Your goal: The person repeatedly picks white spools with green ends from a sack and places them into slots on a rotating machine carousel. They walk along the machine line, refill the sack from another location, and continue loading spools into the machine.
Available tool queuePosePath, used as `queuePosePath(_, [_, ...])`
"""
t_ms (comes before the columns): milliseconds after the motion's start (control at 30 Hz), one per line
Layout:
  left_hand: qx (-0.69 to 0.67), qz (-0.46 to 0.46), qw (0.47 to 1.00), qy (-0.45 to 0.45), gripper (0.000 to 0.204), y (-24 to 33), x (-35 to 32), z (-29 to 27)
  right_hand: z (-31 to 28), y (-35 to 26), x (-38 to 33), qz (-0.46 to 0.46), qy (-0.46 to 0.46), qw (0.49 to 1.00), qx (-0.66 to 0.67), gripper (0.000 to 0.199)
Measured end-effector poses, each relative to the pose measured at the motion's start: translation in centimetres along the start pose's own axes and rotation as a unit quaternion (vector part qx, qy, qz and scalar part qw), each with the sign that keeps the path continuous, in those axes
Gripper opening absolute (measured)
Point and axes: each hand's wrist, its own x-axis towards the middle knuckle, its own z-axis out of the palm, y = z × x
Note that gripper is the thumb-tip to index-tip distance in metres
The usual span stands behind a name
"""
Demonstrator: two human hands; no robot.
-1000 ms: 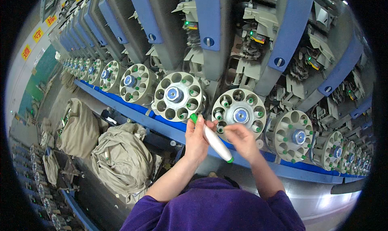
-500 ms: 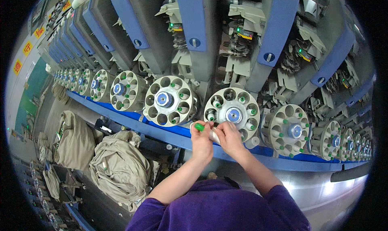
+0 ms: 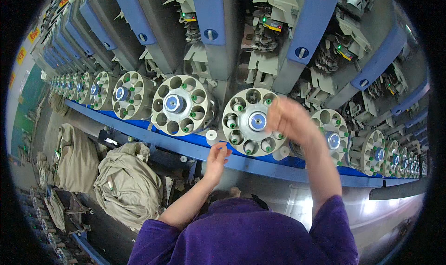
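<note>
A round cream magazine (image 3: 245, 129) with a blue hub (image 3: 258, 121) stands before me. Green-tipped yarn bobbins fill several of its pockets, such as the lower bobbin (image 3: 250, 147). Over its right edge is my right hand (image 3: 293, 122), smeared by motion, so its fingers and anything in them cannot be made out. It covers the pockets on that side. My left hand (image 3: 216, 164) is below and left of the magazine, by the blue rail. Its fingers are apart and slightly bent, with nothing in them.
Similar magazines run in a row to both sides, the closest being the left magazine (image 3: 160, 108) and the right magazine (image 3: 343, 139). Blue-edged machine panels (image 3: 311, 23) rise behind. A blue rail (image 3: 274, 168) runs along the front. Beige cloth bundles (image 3: 125, 190) stand at lower left.
Both hands were together at the magazine's front, around a green-tipped bobbin. They have parted: the right went up and right over the magazine, the left is empty and lower left. The view shifted slightly.
</note>
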Motion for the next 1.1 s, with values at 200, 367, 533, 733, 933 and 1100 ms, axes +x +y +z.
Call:
queuePosePath(200, [0.12,-0.058,0.989,-0.07,0.034,-6.9,-1.5,-5.1,-3.5,1.1,7.2,0.066,0.107,0.916,-0.38,0.032])
queuePosePath(367, [0.269,-0.094,0.959,-0.012,0.032,-11.6,-4.4,-13.1,-2.0,1.7,8.3,0.219,0.14,0.571,-0.779,0.055])
queuePosePath(533, [0.415,0.089,0.883,0.203,0.018,-12.2,-8.8,-21.2,5.6,8.0,10.8,-0.081,0.064,0.852,-0.512,0.025])
queuePosePath(733, [0.562,0.051,0.702,0.434,0.039,-7.2,-11.5,-41.1,15.7,26.7,12.4,0.249,-0.16,0.852,-0.432,0.03])
queuePosePath(933, [0.524,-0.216,0.612,0.551,0.085,-3.8,-14.3,-59.6,29.7,38.8,21.2,0.099,-0.236,0.752,-0.607,0.062])
queuePosePath(1100, [0.321,-0.293,0.693,0.576,0.09,-10.5,-16.4,-66.6,40.0,52.0,31.8,-0.153,-0.231,0.689,-0.67,0.066])
